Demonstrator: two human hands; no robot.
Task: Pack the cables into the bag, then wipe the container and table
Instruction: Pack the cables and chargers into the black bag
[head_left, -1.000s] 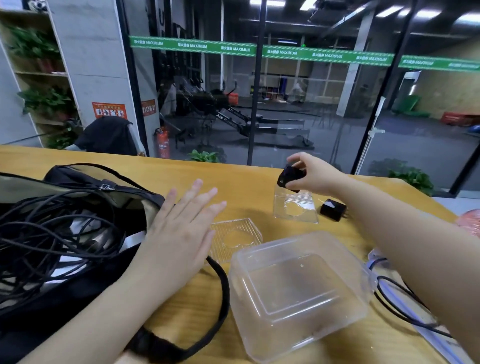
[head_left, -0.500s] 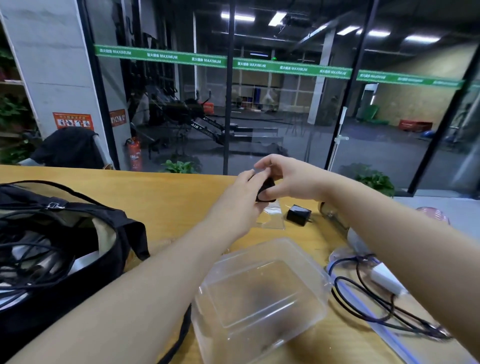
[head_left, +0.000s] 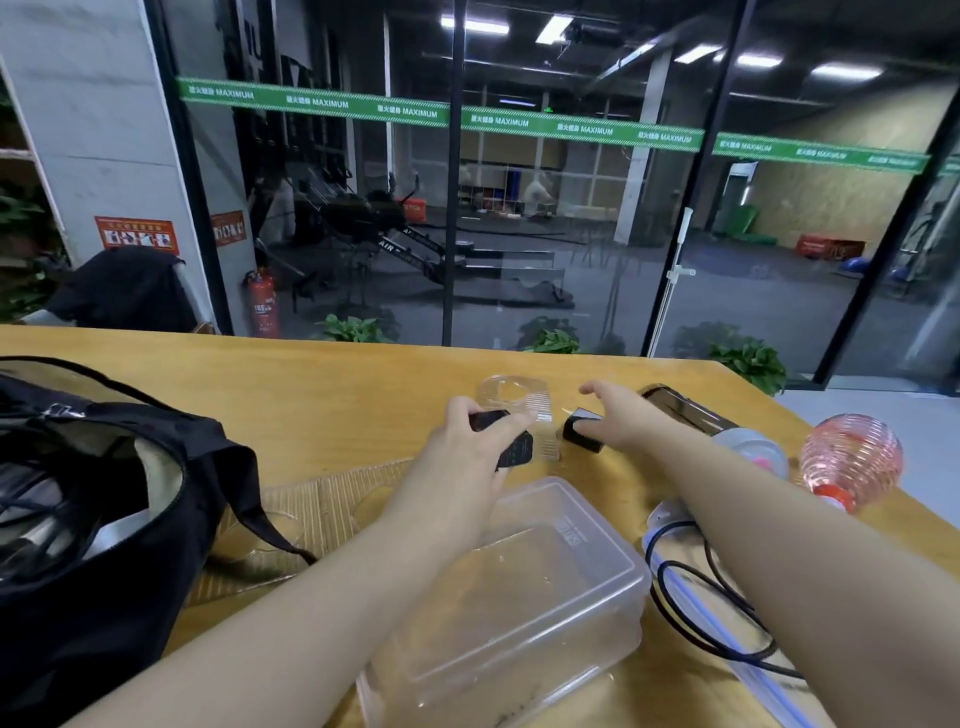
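Observation:
An open black bag (head_left: 130, 597) lies at the left on the wooden table (head_left: 311, 384), with dark cables (head_left: 31, 519) coiled inside it. A clear plastic container (head_left: 509, 597) sits empty in front of me. My left hand (head_left: 462, 457) grips a small black device (head_left: 514, 449) just beyond the container. To its right, my right hand (head_left: 618, 421) hovers over a black charger cube (head_left: 576, 434); the thumb touches it and the fingers are spread. A black cable (head_left: 691, 613) loops over a blue-rimmed lid (head_left: 670, 577) at the right.
Two clear plastic trays lie on the table: a small one (head_left: 511, 395) behind my hands and a ribbed one (head_left: 322, 504) by the bag strap. A dark phone-like slab (head_left: 675, 408), a white object (head_left: 753, 452) and a pink ribbed bottle (head_left: 852, 457) stand at the right edge.
The small black device passed from my right hand to my left hand. My right hand then moved down and right onto the charger cube. My view shifted right.

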